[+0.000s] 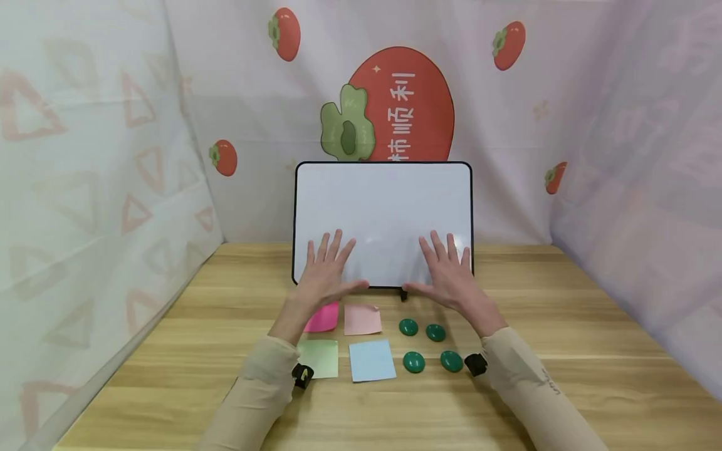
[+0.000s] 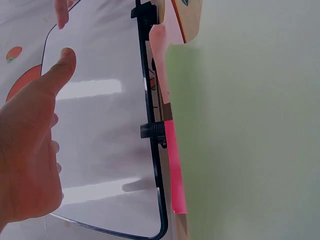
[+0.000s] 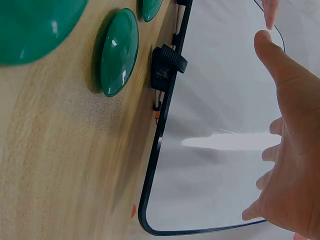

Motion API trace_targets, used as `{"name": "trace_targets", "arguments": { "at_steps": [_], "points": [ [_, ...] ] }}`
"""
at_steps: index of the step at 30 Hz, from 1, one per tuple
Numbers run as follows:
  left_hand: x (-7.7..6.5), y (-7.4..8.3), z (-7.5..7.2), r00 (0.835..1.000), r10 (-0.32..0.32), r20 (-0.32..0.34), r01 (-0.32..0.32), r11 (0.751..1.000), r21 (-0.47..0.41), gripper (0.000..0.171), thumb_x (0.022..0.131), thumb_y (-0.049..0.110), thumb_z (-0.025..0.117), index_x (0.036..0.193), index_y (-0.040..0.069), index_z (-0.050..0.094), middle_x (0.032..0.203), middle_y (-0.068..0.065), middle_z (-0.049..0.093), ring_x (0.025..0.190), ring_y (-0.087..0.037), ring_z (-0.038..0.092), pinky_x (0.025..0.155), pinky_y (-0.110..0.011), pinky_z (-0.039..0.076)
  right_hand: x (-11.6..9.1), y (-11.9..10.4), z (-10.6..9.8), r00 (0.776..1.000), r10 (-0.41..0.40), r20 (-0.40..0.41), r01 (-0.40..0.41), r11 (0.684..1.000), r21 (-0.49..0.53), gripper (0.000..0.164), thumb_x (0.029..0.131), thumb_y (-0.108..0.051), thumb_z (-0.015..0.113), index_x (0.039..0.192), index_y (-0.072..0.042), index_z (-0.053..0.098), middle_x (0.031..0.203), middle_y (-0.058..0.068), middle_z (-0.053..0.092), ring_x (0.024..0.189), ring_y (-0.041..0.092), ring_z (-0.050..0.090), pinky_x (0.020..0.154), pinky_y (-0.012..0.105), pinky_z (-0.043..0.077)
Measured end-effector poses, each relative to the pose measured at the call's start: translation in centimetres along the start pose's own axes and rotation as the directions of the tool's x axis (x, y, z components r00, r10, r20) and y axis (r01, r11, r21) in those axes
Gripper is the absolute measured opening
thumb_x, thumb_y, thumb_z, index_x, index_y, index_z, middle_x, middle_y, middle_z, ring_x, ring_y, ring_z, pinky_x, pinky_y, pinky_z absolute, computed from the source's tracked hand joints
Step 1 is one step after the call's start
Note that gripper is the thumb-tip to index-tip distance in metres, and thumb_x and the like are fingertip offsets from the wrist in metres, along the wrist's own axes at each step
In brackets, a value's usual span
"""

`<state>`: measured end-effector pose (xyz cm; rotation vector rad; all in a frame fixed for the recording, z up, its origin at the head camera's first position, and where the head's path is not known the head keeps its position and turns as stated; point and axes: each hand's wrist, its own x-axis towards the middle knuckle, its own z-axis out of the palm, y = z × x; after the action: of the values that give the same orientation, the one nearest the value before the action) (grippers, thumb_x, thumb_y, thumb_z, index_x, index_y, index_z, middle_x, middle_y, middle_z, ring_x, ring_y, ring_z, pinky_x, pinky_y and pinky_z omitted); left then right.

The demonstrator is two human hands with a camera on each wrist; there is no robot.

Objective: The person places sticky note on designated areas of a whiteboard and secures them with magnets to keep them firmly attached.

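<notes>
A whiteboard (image 1: 383, 207) with a black frame stands upright toward the back of the table. My left hand (image 1: 326, 269) is held before its lower left part, fingers straight and spread, with nothing in it. Before the lower right part is my right hand (image 1: 448, 275), likewise spread and holding nothing. Whether either hand touches the board cannot be told. Below the left hand lie a hot pink sticky note (image 1: 323, 318), a light pink one (image 1: 362, 320), a green one (image 1: 320, 359) and a blue one (image 1: 372, 361). Several green round magnets (image 1: 414, 362) lie nearer the right hand.
Black clips (image 3: 167, 65) grip the board's lower edge. The wooden table (image 1: 225, 376) is walled by a printed cloth (image 1: 248, 94) behind and cloth at both sides. A black wrist device (image 1: 303, 376) sits at each sleeve cuff.
</notes>
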<state>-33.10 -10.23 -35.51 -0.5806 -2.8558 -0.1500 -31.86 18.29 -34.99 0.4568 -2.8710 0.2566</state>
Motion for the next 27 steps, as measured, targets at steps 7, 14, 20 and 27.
{"name": "trace_targets", "arguments": {
  "at_steps": [7,14,20,27],
  "points": [
    [0.2,-0.8,-0.7,0.999,0.002,0.036,0.001,0.997,-0.08,0.093,0.089,0.074,0.049,0.16,0.025,0.014,0.168,-0.009,0.002,0.154,-0.037,0.006,0.122,-0.06,0.002,0.0,0.0,-0.5,1.0,-0.028,0.003,0.028,1.0,0.005,0.108,0.085,-0.069,0.061,0.16,-0.012,0.01,0.167,0.017,0.001,0.152,0.046,-0.005,0.118,0.068,0.004],
    [-0.2,-1.7,-1.4,0.999,0.014,0.053,-0.006,0.988,-0.152,0.089,0.091,0.066,0.054,0.16,0.022,0.018,0.167,-0.011,0.013,0.152,-0.037,0.017,0.123,-0.056,0.009,-0.1,-0.1,-0.4,0.996,-0.088,-0.016,0.088,0.996,0.012,0.105,0.085,-0.066,0.065,0.16,-0.012,0.014,0.164,0.019,0.018,0.152,0.041,0.015,0.12,0.059,0.018],
    [-0.4,-2.6,-1.7,0.998,0.045,0.039,-0.036,0.978,-0.205,0.083,0.092,0.063,0.057,0.157,0.019,0.029,0.162,-0.011,0.029,0.148,-0.035,0.028,0.121,-0.053,0.023,-0.2,-0.1,-0.3,0.993,-0.121,-0.015,0.122,0.99,0.068,0.098,0.085,-0.062,0.067,0.159,-0.015,0.022,0.156,0.019,0.034,0.141,0.04,0.037,0.11,0.059,0.037],
    [-0.6,-3.8,-1.7,0.996,0.074,0.04,-0.054,0.923,-0.381,0.073,0.092,0.054,0.063,0.15,0.015,0.043,0.148,-0.013,0.048,0.139,-0.033,0.042,0.112,-0.052,0.037,-0.5,0.2,-0.1,0.978,-0.207,-0.015,0.207,0.972,0.11,0.087,0.088,-0.056,0.068,0.156,-0.016,0.032,0.141,0.014,0.049,0.124,0.032,0.05,0.098,0.051,0.049]
  ]
}}
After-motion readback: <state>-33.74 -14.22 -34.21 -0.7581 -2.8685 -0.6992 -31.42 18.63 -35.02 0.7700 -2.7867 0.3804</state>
